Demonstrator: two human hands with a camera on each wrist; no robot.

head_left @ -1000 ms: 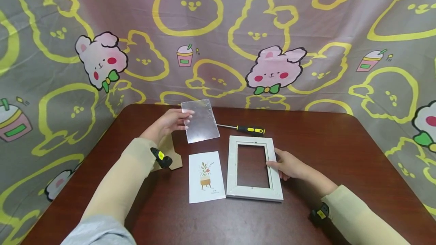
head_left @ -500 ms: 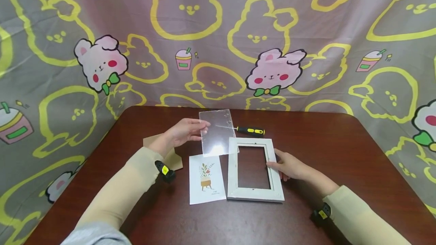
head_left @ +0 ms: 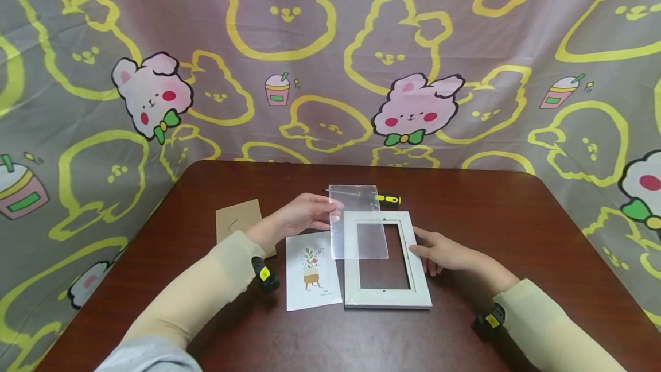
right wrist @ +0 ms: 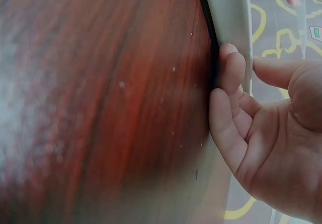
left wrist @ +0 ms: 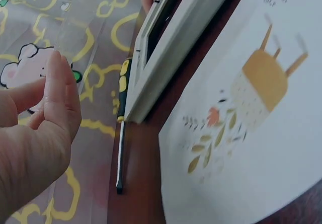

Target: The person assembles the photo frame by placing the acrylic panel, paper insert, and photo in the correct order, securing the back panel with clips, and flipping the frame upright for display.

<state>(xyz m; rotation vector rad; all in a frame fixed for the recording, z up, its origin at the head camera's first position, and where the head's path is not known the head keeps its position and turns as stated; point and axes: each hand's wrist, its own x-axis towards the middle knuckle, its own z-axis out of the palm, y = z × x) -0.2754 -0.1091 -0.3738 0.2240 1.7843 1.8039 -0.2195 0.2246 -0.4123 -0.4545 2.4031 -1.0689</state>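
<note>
My left hand (head_left: 304, 215) pinches the left edge of a clear plastic sheet (head_left: 356, 202), holding it raised over the upper left part of a white picture frame (head_left: 384, 298). Through the sheet the frame's border and opening show. Thumb and fingers of my right hand (head_left: 445, 252) grip the frame's right side; in the right wrist view the fingers (right wrist: 224, 118) curl at its outer edge. Left of the frame lies a white print (head_left: 312, 271) of a potted plant. The left wrist view shows my left hand (left wrist: 45, 118) beside the print (left wrist: 261, 133), with the sheet barely visible.
A black and yellow screwdriver (head_left: 389, 200) lies behind the frame, its shaft partly behind the sheet. At the left, a brown backing board (head_left: 234, 218) lies partly under my left forearm. A patterned curtain (head_left: 330, 73) hangs behind the dark wooden table (head_left: 516, 217).
My left hand has carried the clear sheet rightward and nearer, from behind the print to over the frame. More of the backing board shows. My right hand has stayed on the frame.
</note>
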